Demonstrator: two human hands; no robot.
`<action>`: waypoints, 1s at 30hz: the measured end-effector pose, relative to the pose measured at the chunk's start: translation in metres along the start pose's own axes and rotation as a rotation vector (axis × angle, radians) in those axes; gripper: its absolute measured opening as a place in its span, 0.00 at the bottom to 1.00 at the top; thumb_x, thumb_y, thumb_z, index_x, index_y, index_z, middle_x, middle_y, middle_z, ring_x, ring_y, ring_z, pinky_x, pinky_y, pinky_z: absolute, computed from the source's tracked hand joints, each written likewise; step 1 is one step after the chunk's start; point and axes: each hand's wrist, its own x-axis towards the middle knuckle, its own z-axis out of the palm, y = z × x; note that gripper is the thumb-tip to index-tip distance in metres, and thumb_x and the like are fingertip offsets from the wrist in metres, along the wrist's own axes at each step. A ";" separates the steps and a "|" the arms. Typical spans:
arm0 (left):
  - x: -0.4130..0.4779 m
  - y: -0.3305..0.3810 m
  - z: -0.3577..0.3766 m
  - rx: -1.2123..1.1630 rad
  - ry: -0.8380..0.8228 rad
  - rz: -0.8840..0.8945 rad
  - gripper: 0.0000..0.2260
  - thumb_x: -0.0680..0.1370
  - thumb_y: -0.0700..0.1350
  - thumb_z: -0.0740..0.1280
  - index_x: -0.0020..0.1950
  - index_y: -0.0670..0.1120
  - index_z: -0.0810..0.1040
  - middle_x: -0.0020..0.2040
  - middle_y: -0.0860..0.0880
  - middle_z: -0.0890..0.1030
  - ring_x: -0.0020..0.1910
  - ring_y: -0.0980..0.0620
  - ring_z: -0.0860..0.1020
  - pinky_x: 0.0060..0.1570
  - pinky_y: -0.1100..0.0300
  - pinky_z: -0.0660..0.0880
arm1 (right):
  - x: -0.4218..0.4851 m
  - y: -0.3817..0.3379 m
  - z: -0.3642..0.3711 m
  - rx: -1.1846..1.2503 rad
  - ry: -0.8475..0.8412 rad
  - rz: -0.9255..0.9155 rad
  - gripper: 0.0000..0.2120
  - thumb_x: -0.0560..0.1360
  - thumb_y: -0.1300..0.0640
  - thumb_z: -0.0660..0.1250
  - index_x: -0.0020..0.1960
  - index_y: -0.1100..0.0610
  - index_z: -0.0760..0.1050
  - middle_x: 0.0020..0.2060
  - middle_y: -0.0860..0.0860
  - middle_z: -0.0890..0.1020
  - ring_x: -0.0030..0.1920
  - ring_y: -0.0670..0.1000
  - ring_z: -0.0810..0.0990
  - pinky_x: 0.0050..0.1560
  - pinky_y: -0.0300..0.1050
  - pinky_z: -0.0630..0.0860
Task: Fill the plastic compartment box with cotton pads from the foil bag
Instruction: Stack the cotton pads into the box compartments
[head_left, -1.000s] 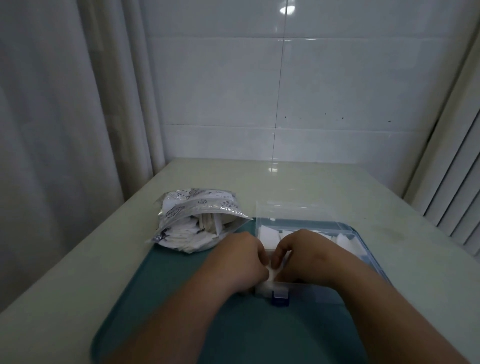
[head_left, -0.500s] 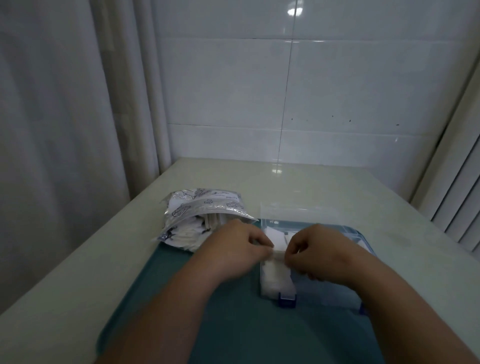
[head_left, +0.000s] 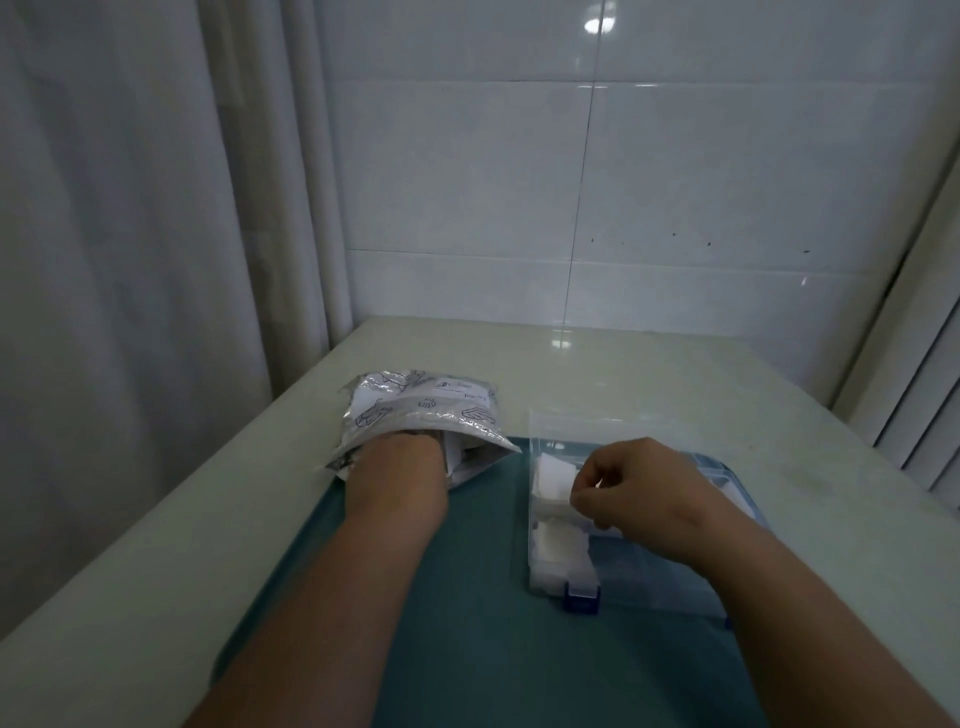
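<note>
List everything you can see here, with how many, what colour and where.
foil bag: one, silver with printing, left, partly on the tray
cotton pads: several, white, box's left compartments
compartment box: one, clear with blue latches, right side of tray
tray: one, teal, on the table
table: one, pale, against the wall
wall: white tiles, behind
curtain: one, whitish, left
blinds: white, far right
left hand: inside the bag, fingers hidden
right hand: over the box's pads, fingers curled

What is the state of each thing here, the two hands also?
foil bag: open, lying on its side.
left hand: inside the bag's mouth, fingers hidden.
compartment box: lid up, left compartments hold cotton pads.
right hand: fingers curled over the pads; grip unclear.
</note>
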 end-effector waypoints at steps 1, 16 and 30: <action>0.000 0.000 0.001 0.006 -0.015 0.000 0.16 0.78 0.40 0.63 0.66 0.44 0.76 0.65 0.42 0.77 0.62 0.43 0.76 0.59 0.53 0.73 | 0.000 0.000 0.000 -0.001 -0.001 0.001 0.03 0.73 0.55 0.69 0.41 0.48 0.79 0.37 0.47 0.82 0.39 0.48 0.81 0.46 0.46 0.82; 0.004 -0.008 0.007 0.120 -0.050 0.057 0.21 0.77 0.42 0.61 0.70 0.48 0.68 0.65 0.45 0.76 0.62 0.42 0.76 0.54 0.51 0.74 | 0.003 0.003 0.003 -0.012 0.018 -0.021 0.04 0.73 0.50 0.69 0.42 0.49 0.80 0.37 0.46 0.83 0.39 0.45 0.82 0.47 0.46 0.81; 0.006 -0.010 0.006 -0.015 0.040 0.060 0.22 0.75 0.44 0.63 0.70 0.51 0.73 0.71 0.43 0.71 0.69 0.41 0.71 0.64 0.52 0.71 | 0.002 0.005 0.005 -0.006 0.030 -0.030 0.07 0.74 0.47 0.69 0.42 0.50 0.80 0.36 0.47 0.83 0.39 0.47 0.82 0.46 0.46 0.80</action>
